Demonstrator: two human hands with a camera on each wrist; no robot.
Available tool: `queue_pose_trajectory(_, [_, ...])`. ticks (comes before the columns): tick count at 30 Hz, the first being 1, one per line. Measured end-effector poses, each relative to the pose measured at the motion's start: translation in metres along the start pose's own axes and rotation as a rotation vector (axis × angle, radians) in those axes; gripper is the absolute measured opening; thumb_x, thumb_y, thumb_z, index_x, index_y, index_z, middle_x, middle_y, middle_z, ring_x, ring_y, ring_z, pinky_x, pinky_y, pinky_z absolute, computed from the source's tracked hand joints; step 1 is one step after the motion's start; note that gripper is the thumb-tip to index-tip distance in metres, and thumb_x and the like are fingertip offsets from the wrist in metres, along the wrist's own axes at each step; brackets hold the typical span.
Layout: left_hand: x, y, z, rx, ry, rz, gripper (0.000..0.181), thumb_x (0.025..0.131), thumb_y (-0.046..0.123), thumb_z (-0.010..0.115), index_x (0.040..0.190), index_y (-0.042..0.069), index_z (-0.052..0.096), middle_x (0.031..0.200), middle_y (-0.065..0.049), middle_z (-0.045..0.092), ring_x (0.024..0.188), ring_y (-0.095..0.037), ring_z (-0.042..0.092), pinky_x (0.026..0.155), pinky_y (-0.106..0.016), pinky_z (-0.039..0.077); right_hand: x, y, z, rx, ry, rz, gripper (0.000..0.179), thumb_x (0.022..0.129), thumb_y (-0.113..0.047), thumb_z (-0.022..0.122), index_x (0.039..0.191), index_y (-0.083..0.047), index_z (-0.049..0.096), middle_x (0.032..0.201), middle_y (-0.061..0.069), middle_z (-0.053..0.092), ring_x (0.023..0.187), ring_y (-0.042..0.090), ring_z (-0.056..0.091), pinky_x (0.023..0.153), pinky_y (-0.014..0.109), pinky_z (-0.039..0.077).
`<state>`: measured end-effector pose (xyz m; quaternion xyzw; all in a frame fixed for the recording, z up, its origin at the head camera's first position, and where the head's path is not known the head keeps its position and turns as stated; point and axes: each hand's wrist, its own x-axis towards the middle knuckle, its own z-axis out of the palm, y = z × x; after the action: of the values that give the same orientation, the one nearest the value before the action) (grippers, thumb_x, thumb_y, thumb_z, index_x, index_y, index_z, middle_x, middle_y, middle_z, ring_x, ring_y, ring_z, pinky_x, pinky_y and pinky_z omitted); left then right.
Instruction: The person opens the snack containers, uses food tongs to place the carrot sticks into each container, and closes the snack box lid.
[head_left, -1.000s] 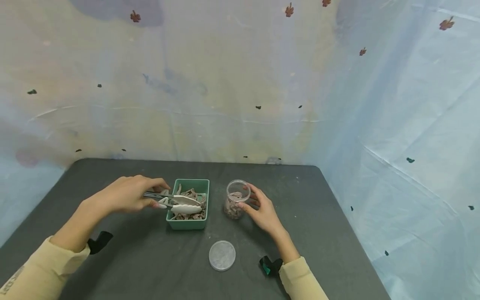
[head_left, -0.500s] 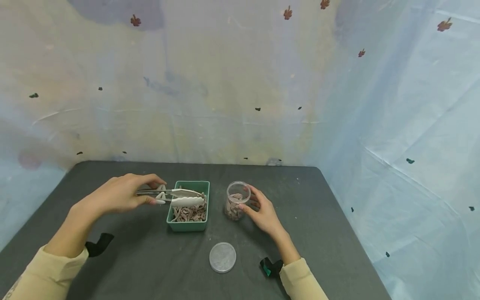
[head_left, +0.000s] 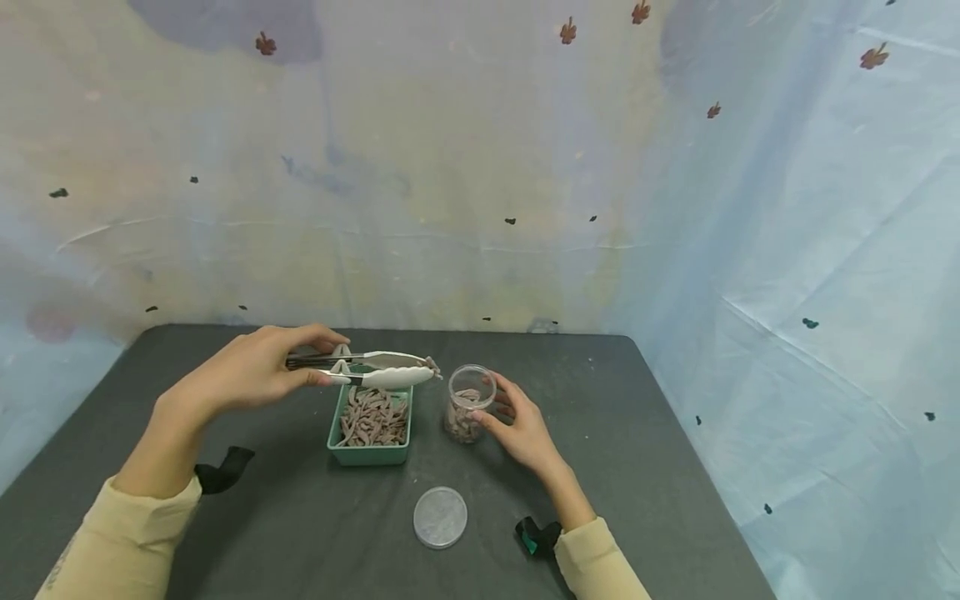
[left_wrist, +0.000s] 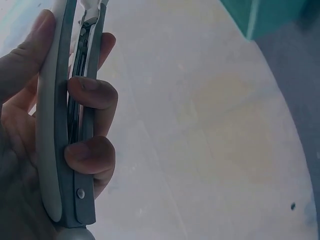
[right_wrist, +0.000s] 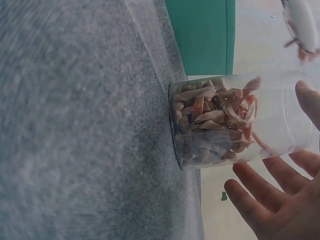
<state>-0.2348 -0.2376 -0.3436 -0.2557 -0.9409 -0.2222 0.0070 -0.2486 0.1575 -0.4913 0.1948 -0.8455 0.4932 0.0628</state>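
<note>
My left hand (head_left: 258,371) grips a pair of kitchen tongs (head_left: 396,378) with white-coated tips, fingers wrapped round the handles (left_wrist: 50,115) in the left wrist view. A small bit of brownish strip (head_left: 433,365) pokes out from the tong tips, which hang between the green box and the jar. Thin brownish dried strips (head_left: 372,418) fill the green box (head_left: 369,456) below. With thumb and fingers on opposite sides near its rim, my right hand (head_left: 525,425) holds a clear jar (right_wrist: 272,100) upright on the table. More of the strips (right_wrist: 210,120) fill its lower part.
A round clear lid (head_left: 440,517) lies flat on the dark table (head_left: 330,533), in front of the box and jar. Behind the table hangs a pale patterned sheet (head_left: 420,167), which continues along the right side. Black wrist straps (head_left: 536,536) show beside the sleeves.
The tongs have risen out of the green box and shifted right toward the jar, with bits of strip at their tips. My right hand and the jar stay in place.
</note>
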Motion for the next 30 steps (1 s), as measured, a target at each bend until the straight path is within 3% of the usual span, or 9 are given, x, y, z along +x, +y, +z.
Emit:
queue_pose_trajectory(10, [0.033, 0.021, 0.013, -0.078, -0.017, 0.099, 0.048, 0.098, 0.035, 0.075, 0.143, 0.026, 0.061, 0.131, -0.002, 0.070, 0.114, -0.026, 0.069, 0.089, -0.051, 0.054, 0.000, 0.001, 0.001, -0.006, 0.000, 0.003, 0.070, 0.097, -0.026, 0.078, 0.158, -0.015, 0.045, 0.147, 0.014, 0.056, 0.131, 0.038, 0.060, 0.103, 0.054, 0.051])
queue_pose_trajectory(15, [0.052, 0.028, 0.023, -0.071, -0.058, 0.124, 0.048, 0.097, 0.032, 0.077, 0.142, 0.025, 0.062, 0.128, -0.001, 0.071, 0.110, -0.024, 0.069, 0.084, -0.047, 0.054, 0.001, 0.002, 0.001, -0.006, -0.002, -0.005, 0.070, 0.096, -0.026, 0.079, 0.157, -0.016, 0.046, 0.143, 0.011, 0.059, 0.130, 0.033, 0.062, 0.102, 0.052, 0.053])
queue_pose_trajectory(23, [0.074, 0.037, 0.029, -0.028, -0.136, 0.110, 0.048, 0.097, 0.037, 0.076, 0.142, 0.027, 0.063, 0.128, 0.000, 0.071, 0.112, -0.024, 0.069, 0.088, -0.052, 0.056, 0.001, 0.000, -0.001, -0.012, -0.007, -0.008, 0.071, 0.097, -0.026, 0.078, 0.158, -0.012, 0.044, 0.145, 0.013, 0.058, 0.129, 0.033, 0.062, 0.102, 0.051, 0.053])
queue_pose_trajectory(30, [0.085, 0.038, 0.033, -0.019, -0.160, 0.123, 0.048, 0.097, 0.038, 0.075, 0.141, 0.025, 0.063, 0.127, -0.001, 0.071, 0.116, -0.026, 0.068, 0.092, -0.056, 0.055, 0.001, 0.001, -0.003, -0.014, -0.008, -0.001, 0.073, 0.097, -0.028, 0.078, 0.159, -0.011, 0.043, 0.148, 0.014, 0.056, 0.130, 0.034, 0.061, 0.103, 0.051, 0.053])
